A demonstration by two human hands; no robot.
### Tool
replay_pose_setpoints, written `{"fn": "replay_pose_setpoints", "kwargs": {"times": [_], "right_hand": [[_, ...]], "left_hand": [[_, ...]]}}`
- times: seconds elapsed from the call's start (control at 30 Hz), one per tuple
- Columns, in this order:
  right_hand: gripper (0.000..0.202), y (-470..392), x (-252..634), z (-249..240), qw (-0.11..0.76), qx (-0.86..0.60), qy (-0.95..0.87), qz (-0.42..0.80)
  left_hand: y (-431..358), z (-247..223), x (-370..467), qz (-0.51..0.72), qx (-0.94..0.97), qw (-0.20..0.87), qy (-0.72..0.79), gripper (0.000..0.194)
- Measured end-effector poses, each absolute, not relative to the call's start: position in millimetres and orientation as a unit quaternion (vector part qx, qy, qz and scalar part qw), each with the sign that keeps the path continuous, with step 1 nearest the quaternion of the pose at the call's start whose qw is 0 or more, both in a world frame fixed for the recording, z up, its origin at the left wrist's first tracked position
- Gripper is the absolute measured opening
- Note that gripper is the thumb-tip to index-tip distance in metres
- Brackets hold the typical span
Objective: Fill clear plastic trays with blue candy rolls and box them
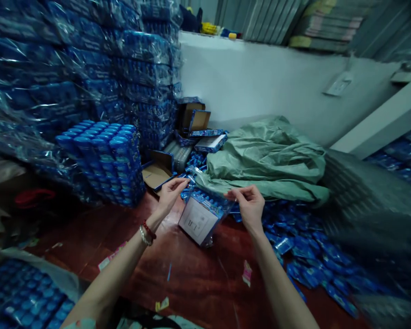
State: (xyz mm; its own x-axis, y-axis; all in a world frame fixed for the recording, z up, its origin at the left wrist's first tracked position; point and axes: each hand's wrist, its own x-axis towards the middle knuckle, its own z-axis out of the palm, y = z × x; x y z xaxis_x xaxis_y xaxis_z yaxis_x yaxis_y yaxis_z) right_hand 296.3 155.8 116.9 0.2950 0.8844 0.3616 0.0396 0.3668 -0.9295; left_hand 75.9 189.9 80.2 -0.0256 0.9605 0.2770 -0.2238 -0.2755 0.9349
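A box of blue items [199,220], its white printed side towards me, sits tilted on the red-brown surface inside a clear plastic bag [214,186]. My left hand [173,194] pinches the bag's upper edge on the left, with a red bracelet and a pale one on that wrist. At the bag's right edge my right hand [249,203] is closed on the plastic, thumb and forefinger together. Between both hands the clear film is stretched above the box.
Blue containers [102,157] are stacked at left before wrapped packs [147,68]. Open cartons [157,171] and a green sheet [270,155] lie behind the hands. Loose blue packets [304,253] spread at right. A bag of blue-capped items [23,297] is at lower left.
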Motion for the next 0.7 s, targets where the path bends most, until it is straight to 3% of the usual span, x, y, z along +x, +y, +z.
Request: {"fn": "replay_pose_setpoints", "kwargs": {"times": [0.2,0.37,0.53,0.6,0.7], "right_hand": [[0.024,159,299,116,0.662,-0.449,-0.511,0.314],[0.026,167,306,109,0.688,-0.453,-0.480,0.303],[0.030,192,321,102,0.712,-0.480,-0.431,0.277],[0.027,197,323,106,0.703,-0.509,-0.456,0.197],[0.024,190,313,117,0.655,-0.520,-0.547,-0.042]], "left_hand": [[213,75,96,0.623,0.449,0.479,0.425,0.058],[231,70,110,0.617,0.450,0.545,0.345,0.031],[232,77,113,0.629,0.435,0.563,0.314,0.034],[228,81,113,0.635,0.427,0.573,0.295,0.033],[222,88,115,0.649,0.419,0.569,0.282,0.030]]}}
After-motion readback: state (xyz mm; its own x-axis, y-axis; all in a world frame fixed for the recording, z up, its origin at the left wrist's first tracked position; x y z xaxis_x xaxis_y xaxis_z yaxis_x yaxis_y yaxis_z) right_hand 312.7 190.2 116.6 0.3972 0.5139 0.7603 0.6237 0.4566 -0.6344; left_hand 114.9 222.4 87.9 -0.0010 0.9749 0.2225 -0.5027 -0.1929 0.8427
